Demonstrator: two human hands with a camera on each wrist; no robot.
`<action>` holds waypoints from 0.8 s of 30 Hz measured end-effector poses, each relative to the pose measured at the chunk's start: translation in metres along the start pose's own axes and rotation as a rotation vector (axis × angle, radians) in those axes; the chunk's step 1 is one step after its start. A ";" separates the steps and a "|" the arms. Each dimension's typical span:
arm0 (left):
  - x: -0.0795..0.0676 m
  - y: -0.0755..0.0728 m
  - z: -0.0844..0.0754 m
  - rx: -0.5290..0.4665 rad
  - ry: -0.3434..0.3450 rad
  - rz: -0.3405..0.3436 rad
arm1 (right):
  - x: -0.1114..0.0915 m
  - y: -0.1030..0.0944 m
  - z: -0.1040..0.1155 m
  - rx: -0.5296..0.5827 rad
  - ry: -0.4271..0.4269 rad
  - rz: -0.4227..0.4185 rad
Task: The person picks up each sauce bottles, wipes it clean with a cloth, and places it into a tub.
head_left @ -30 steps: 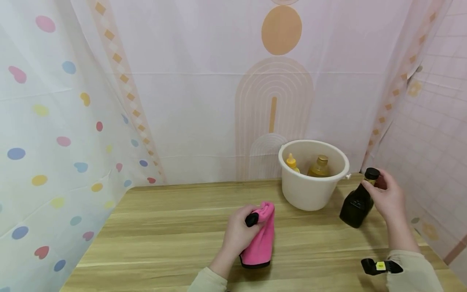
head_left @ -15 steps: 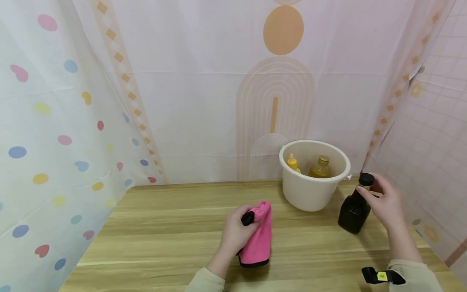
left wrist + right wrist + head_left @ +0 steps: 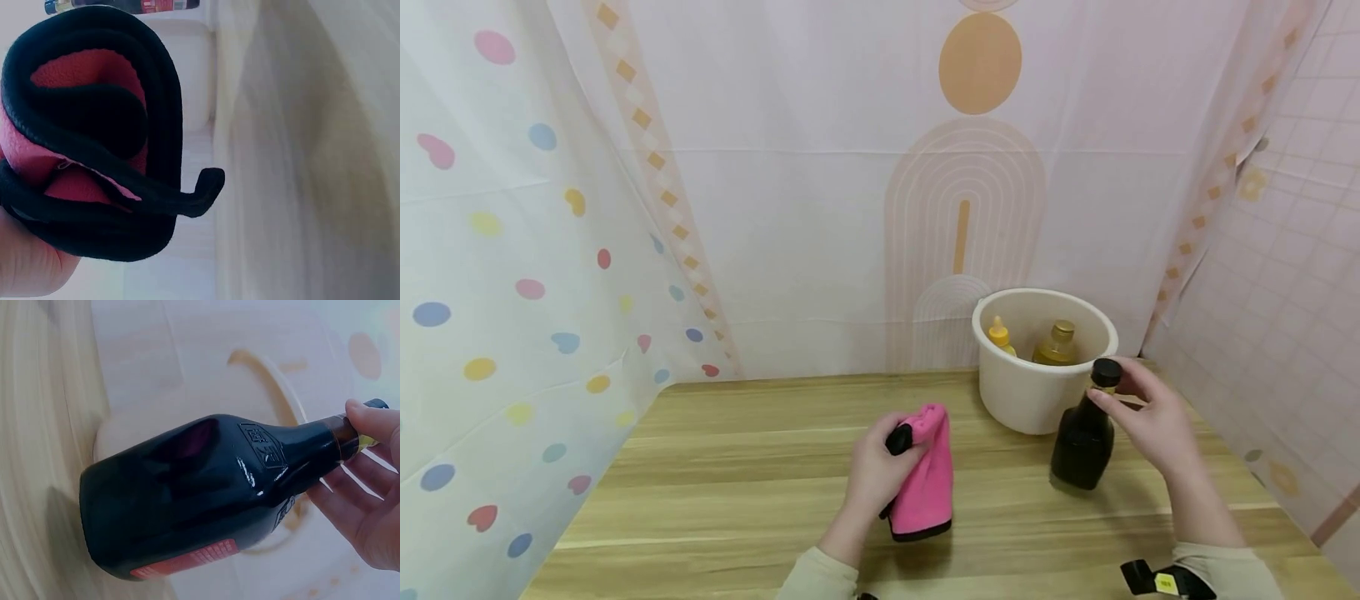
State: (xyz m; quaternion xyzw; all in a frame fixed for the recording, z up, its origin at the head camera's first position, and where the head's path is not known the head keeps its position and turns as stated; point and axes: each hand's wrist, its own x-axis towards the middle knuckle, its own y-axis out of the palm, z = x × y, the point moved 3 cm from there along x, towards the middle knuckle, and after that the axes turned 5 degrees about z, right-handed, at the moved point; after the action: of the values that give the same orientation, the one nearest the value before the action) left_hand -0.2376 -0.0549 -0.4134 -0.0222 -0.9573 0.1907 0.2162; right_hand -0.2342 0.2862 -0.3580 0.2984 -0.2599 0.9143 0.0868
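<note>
In the head view my left hand grips a rolled pink cloth with black edging, held just over the table. The left wrist view shows the end of that roll, its black trim coiled in layers with a loose tip sticking out. My right hand pinches the neck of a dark glass bottle with a black cap, thumb on the near side. Embossed marks and a red label show on the bottle in the right wrist view. It hangs nearly upright in front of the white bucket.
Inside the bucket stand a yellow-capped squeeze bottle and a bottle of yellowish liquid. The wooden table meets a patterned curtain at the back and both sides. A black strap sits on my right wrist.
My right hand has carried the dark bottle leftward from the bucket's right side to its front, bringing it more upright. The left hand and cloth have shifted slightly left.
</note>
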 end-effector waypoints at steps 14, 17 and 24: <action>0.017 -0.032 -0.021 -0.211 -0.075 -0.073 | 0.014 0.063 0.040 0.191 -0.079 0.142; 0.021 -0.040 -0.028 -0.241 -0.074 -0.086 | 0.017 0.077 0.044 0.214 -0.074 0.173; 0.026 -0.052 -0.040 -0.292 -0.050 -0.104 | 0.018 0.108 0.050 0.268 -0.065 0.219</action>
State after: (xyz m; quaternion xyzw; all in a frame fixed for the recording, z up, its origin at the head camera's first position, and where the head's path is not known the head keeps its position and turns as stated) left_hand -0.2426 -0.0859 -0.3503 0.0007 -0.9798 0.0386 0.1964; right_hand -0.2578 0.1686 -0.3587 0.3065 -0.1691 0.9346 -0.0626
